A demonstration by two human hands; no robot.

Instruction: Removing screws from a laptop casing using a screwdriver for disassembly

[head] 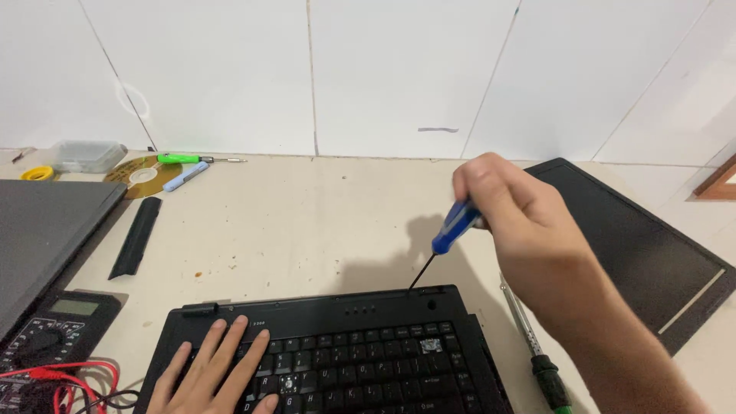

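- Two hands are at work over a black laptop base (337,353) that lies at the near edge of the worktop (307,222).
- The left hand (211,372) lies flat on the left part of the keyboard (360,364), fingers spread and open, closed on nothing.
- Left of it sits a multimeter (54,330) with red and black leads (65,379) curled in front.
- The right hand (514,203) hovers above the back right of the laptop base, its grip closed round the blue handle of a screwdriver (448,230).
- The screwdriver slants down and to the left from the grip; its thin dark tip meets the back edge of the laptop base, near the right hinge corner.
- Just right of the laptop base lies a second screwdriver (533,341), with a green and black handle, under the right forearm.
- Farther right lies a black flat panel (652,253).
- On the left lie a closed grey laptop (46,230) and a black battery bar (136,236).
- Farthest back, by the white tiled wall (307,69): a disc (142,175), a blue marker (185,176), a green-handled screwdriver (192,159), a clear box (86,156) and a yellow tape roll (37,173).
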